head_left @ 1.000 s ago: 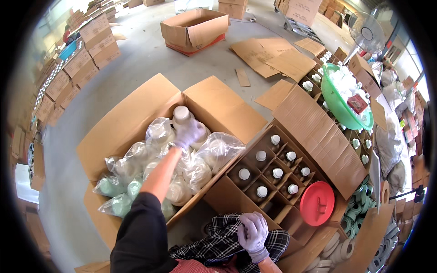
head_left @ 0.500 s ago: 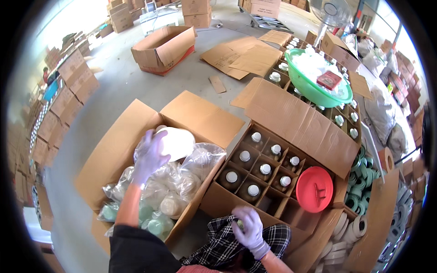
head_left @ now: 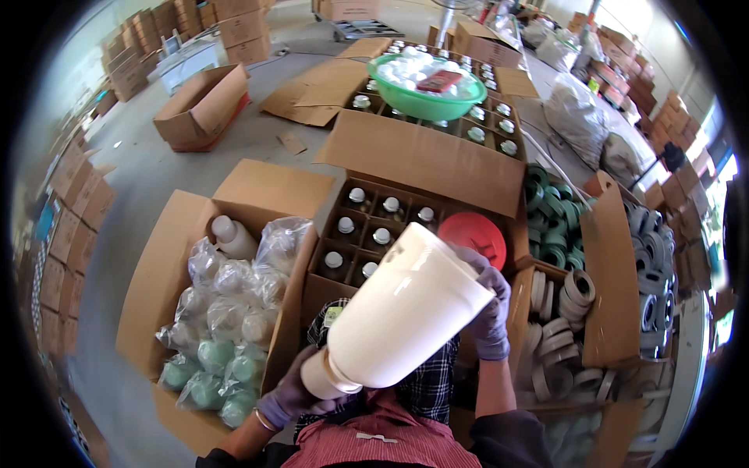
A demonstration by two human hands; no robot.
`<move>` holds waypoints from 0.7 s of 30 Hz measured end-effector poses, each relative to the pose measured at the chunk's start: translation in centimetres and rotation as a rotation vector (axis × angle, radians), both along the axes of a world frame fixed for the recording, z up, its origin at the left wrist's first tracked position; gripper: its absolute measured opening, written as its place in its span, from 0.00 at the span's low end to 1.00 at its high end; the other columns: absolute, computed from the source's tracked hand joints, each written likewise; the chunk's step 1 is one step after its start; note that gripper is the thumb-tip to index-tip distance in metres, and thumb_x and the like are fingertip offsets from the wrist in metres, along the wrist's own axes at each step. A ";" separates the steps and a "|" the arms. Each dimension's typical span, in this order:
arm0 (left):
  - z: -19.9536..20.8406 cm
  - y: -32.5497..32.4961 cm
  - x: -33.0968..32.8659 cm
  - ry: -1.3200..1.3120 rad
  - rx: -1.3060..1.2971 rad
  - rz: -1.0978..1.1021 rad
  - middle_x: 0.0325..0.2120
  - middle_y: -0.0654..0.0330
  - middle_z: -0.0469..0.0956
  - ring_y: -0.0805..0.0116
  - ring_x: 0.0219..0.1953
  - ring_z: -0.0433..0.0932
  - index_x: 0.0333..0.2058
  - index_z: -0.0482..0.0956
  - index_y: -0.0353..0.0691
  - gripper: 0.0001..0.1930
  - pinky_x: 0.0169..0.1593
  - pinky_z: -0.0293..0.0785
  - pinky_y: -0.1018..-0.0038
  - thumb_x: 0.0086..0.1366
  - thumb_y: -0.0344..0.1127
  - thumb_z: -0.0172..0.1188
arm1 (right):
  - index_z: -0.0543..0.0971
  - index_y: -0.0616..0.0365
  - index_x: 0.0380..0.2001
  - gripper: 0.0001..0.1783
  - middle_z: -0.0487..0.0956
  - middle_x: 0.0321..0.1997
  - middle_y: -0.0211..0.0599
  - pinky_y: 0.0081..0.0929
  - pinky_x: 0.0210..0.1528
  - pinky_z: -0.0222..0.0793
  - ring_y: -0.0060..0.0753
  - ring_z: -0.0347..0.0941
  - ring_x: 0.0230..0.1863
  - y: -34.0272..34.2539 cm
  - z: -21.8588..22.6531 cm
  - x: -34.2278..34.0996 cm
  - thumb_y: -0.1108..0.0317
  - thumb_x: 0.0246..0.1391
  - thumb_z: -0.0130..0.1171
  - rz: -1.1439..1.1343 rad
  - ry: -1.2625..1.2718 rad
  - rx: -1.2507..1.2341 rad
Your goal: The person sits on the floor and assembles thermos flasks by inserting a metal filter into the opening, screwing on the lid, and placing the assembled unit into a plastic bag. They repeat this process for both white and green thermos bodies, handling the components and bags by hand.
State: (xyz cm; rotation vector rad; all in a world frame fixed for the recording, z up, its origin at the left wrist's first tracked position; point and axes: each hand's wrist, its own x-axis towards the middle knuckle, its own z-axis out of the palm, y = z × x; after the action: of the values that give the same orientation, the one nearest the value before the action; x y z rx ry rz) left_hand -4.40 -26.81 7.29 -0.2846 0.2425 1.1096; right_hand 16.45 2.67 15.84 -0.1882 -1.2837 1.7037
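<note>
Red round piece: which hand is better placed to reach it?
Right, likely: the right hand, at the wide end of the white container, appears much nearer the red round piece. The left hand grips the narrow end, farther off. Both are occupied, so the right would need freeing first.

Scene is bright, bright openings (head_left: 730, 166) at the right edge clip to white, and the upper background goes pale. White container (head_left: 398, 308) shows soft glare streaks, plastic bags (head_left: 285, 242) glint, and the cells of the divided carton (head_left: 425, 160) sit in shadow. Centre reads fairly sharp; fisheye bends the stacked cartons (head_left: 82, 203) at left, rim detail smears, corners are black.
</note>
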 end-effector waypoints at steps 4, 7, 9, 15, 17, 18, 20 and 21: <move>1.1 -0.4 -3.0 0.479 -0.169 0.252 0.39 0.44 0.78 0.58 0.24 0.78 0.59 0.66 0.40 0.44 0.21 0.72 0.69 0.62 0.76 0.39 | 0.73 0.57 0.23 0.24 0.74 0.58 0.51 0.43 0.61 0.67 0.53 0.68 0.63 -1.4 0.3 6.0 0.50 0.41 0.74 0.027 -0.200 0.039; 6.6 5.5 -1.0 1.076 -0.024 0.582 0.47 0.51 0.78 0.59 0.44 0.80 0.59 0.66 0.38 0.35 0.46 0.78 0.62 0.70 0.64 0.40 | 0.81 0.59 0.28 0.20 0.74 0.58 0.51 0.42 0.66 0.58 0.48 0.64 0.67 -3.4 -1.4 6.4 0.59 0.33 0.77 0.317 -0.500 0.298; 5.5 9.6 -0.3 1.181 0.142 0.624 0.53 0.50 0.72 0.58 0.53 0.76 0.61 0.61 0.34 0.27 0.56 0.74 0.62 0.72 0.48 0.48 | 0.80 0.59 0.44 0.30 0.70 0.64 0.50 0.42 0.67 0.58 0.48 0.61 0.69 -4.2 -3.0 5.1 0.57 0.37 0.77 0.340 -0.467 0.141; 5.3 15.2 3.9 1.643 0.419 0.274 0.53 0.42 0.68 0.55 0.57 0.69 0.62 0.56 0.33 0.29 0.62 0.65 0.66 0.70 0.38 0.57 | 0.75 0.64 0.52 0.30 0.75 0.52 0.48 0.34 0.53 0.72 0.45 0.74 0.55 -0.1 -6.7 -0.6 0.65 0.47 0.72 -0.070 -0.618 0.276; 6.4 14.0 3.8 1.646 0.496 0.239 0.60 0.39 0.66 0.50 0.64 0.66 0.62 0.60 0.31 0.28 0.67 0.61 0.63 0.69 0.39 0.57 | 0.78 0.64 0.44 0.20 0.78 0.42 0.46 0.36 0.45 0.72 0.46 0.77 0.43 5.0 -9.4 0.7 0.68 0.48 0.69 -0.323 -0.873 0.472; 8.7 13.1 3.7 1.651 0.653 0.113 0.58 0.44 0.69 0.54 0.62 0.68 0.60 0.65 0.33 0.26 0.66 0.62 0.64 0.69 0.39 0.58 | 0.78 0.64 0.41 0.16 0.77 0.42 0.48 0.37 0.47 0.71 0.47 0.76 0.45 7.8 -11.6 1.3 0.68 0.50 0.66 -0.462 -1.027 0.495; 9.7 12.3 4.0 1.706 0.918 -0.056 0.54 0.53 0.75 0.60 0.59 0.72 0.56 0.74 0.37 0.21 0.63 0.66 0.67 0.68 0.40 0.60 | 0.77 0.62 0.37 0.13 0.77 0.41 0.49 0.39 0.49 0.70 0.48 0.74 0.47 13.5 -17.5 4.0 0.66 0.52 0.63 -0.659 -1.308 0.621; 9.5 12.3 4.4 1.782 1.022 -0.105 0.52 0.57 0.77 0.64 0.58 0.73 0.53 0.77 0.39 0.19 0.61 0.68 0.68 0.67 0.40 0.60 | 0.77 0.61 0.36 0.13 0.77 0.41 0.48 0.41 0.49 0.70 0.48 0.74 0.47 15.4 -19.9 4.7 0.63 0.52 0.62 -0.710 -1.416 0.724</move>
State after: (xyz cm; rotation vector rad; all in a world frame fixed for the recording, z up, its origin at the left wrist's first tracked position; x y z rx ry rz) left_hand -0.02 -14.56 16.74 1.6971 1.1518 0.9557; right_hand 21.15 18.05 -4.04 -1.3670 -2.3044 0.2350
